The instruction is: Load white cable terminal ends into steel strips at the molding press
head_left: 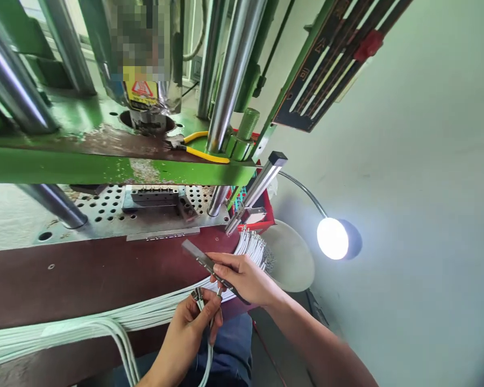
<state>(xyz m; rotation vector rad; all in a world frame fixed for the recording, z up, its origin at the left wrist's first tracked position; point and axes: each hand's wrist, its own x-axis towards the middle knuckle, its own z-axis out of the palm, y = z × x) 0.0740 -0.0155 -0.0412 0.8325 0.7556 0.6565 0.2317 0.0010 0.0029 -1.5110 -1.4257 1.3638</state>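
Note:
My right hand is closed around a narrow grey metal bar that points up and to the left over the brown bench edge. Just below it, my left hand pinches the metal-tipped ends of a few white cables, which trail down past my lap. A thick bundle of white cables lies across the bench from the left, its plug ends fanned out beside my right hand.
A green press stands behind the bench with steel columns and a perforated plate holding a dark mould. Yellow-handled pliers lie on the green platen. A lit gooseneck lamp and a pale round dish are at the right.

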